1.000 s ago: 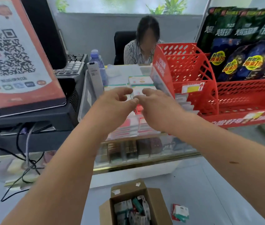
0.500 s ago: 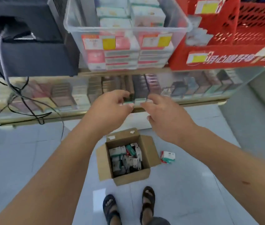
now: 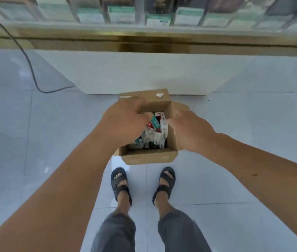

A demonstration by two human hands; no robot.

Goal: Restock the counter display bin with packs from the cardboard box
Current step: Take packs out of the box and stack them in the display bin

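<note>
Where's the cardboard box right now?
Head view, centre: the cardboard box sits open on the tiled floor, just ahead of the person's sandals and before the counter's white base, with the left hand and right hand at it.

Wearing dark strappy sandals [image 3: 119, 180], open-toed, one on each foot. Wearing loose grey trousers [image 3: 115, 231], ending above the ankles and blurring near the bottom edge. Showing forearms [image 3: 62, 188] bare right out to the frame edges. Showing a small dark mark [image 3: 254, 174] on the right forearm. Showing left hand [image 3: 124, 122] and right hand [image 3: 191, 131] bare.
</note>
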